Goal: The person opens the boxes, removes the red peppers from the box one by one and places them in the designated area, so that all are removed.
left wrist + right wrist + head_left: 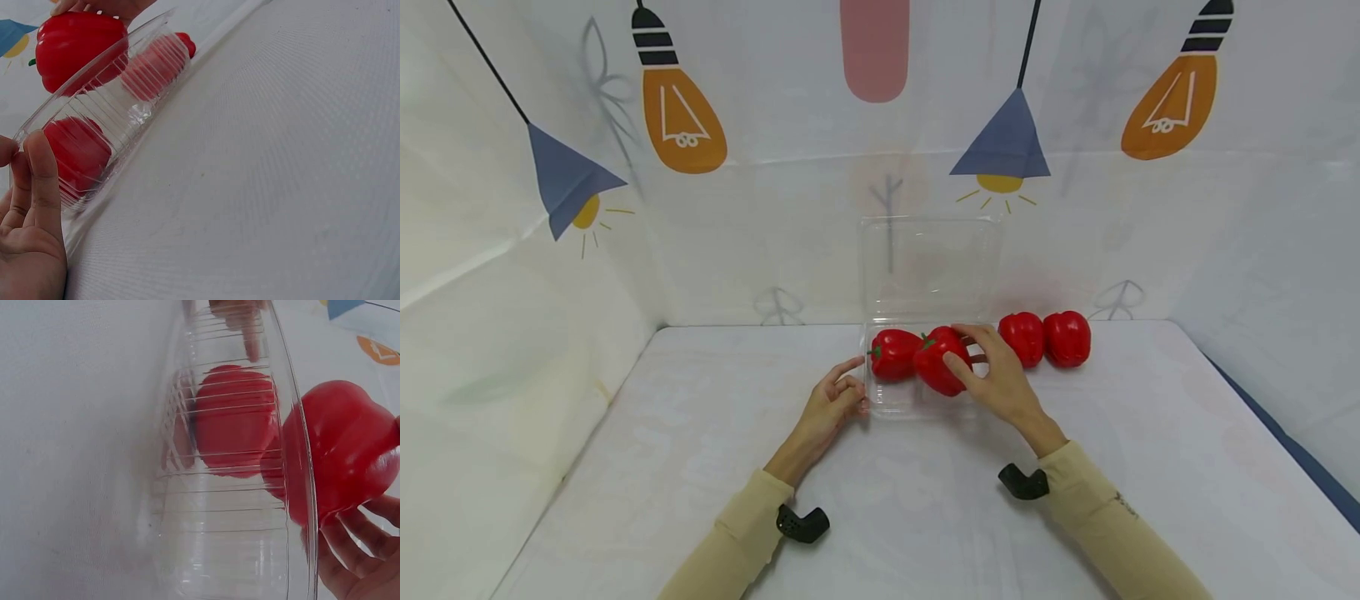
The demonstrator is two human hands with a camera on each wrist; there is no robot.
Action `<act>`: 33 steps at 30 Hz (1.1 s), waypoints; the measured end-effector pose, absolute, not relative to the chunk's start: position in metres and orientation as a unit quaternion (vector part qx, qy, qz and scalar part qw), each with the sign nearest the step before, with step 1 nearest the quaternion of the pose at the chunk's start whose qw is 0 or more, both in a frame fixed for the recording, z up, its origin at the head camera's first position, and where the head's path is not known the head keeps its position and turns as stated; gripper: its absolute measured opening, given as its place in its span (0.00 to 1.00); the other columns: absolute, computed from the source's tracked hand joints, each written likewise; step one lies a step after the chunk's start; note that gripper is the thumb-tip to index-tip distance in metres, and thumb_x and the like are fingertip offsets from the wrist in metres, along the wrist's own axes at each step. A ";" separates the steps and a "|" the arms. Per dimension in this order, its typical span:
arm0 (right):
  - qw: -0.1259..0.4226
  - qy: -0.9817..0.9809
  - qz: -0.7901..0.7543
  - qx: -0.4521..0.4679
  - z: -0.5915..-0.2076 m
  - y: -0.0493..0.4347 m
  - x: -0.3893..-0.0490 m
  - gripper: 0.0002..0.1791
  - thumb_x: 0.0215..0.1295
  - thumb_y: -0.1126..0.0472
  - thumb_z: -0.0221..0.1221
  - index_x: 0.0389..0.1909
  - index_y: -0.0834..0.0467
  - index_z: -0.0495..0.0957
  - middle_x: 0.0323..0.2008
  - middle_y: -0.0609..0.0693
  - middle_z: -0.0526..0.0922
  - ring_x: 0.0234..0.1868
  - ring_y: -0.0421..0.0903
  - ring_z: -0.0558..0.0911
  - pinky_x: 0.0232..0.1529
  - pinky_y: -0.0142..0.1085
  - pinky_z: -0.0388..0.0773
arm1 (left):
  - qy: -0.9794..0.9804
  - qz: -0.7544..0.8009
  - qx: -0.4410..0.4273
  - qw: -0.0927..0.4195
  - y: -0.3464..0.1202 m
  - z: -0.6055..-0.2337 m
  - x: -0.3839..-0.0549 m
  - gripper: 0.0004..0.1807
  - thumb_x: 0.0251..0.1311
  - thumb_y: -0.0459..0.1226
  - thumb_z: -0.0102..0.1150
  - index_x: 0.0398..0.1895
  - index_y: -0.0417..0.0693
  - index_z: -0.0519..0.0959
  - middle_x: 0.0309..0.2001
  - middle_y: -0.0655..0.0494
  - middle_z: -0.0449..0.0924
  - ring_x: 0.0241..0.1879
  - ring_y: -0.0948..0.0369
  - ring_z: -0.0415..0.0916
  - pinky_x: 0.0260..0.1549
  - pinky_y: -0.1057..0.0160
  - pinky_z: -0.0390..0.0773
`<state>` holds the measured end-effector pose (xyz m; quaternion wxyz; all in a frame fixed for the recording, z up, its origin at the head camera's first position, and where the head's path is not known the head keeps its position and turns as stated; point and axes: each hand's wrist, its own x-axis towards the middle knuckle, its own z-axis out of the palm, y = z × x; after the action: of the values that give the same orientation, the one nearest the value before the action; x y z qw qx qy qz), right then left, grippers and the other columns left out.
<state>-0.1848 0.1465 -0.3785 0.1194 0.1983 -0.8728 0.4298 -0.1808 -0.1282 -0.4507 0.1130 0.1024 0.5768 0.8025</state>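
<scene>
A clear plastic clamshell box [891, 407] sits on the table with its lid [928, 267] standing up behind it. One red bell pepper [893, 356] with a green stem lies in the left part of its tray. My right hand [996, 379] grips a second red bell pepper [942, 361] over the tray, thumb in front and fingers behind; in the right wrist view this pepper [350, 450] shows above the rim. My left hand [835, 400] holds the box's left side, fingertips [41, 153] at the rim in the left wrist view.
Two more red bell peppers [1021, 337] [1067, 339] stand side by side to the right of the box, near the table's back edge. A white cloth backdrop [760, 242] printed with lamps and bulbs rises behind the table [910, 517].
</scene>
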 end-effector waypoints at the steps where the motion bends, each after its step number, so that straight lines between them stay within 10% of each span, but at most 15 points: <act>1: 0.120 -0.871 0.433 0.197 -0.378 0.147 -0.185 0.32 0.58 0.51 0.63 0.63 0.52 0.67 0.56 0.49 0.72 0.54 0.47 0.72 0.48 0.50 0.80 | 0.578 0.802 0.102 0.113 -0.128 -0.451 -0.181 0.29 0.65 0.29 0.51 0.68 0.45 0.59 0.31 0.61 0.73 0.29 0.66 0.75 0.33 0.70 0.81; 23: 0.175 -0.861 0.451 0.155 -0.380 0.176 -0.186 0.29 0.60 0.54 0.62 0.63 0.53 0.67 0.56 0.51 0.73 0.53 0.48 0.74 0.48 0.50 0.80 | 0.576 0.802 0.111 0.111 -0.128 -0.450 -0.179 0.30 0.65 0.28 0.50 0.69 0.42 0.57 0.30 0.61 0.73 0.27 0.66 0.73 0.28 0.71 0.78; 33: 0.190 -0.860 0.457 0.126 -0.374 0.189 -0.183 0.29 0.62 0.55 0.61 0.64 0.53 0.67 0.57 0.51 0.73 0.54 0.48 0.74 0.47 0.23 0.75 | 0.591 0.794 0.095 0.105 -0.128 -0.451 -0.181 0.30 0.62 0.25 0.50 0.68 0.45 0.60 0.32 0.60 0.72 0.27 0.67 0.73 0.28 0.72 0.77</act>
<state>-0.1829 0.1889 -0.3743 0.1903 0.1256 -0.8600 0.4566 -0.1815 -0.1279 -0.4506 0.1052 0.0952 0.5907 0.7943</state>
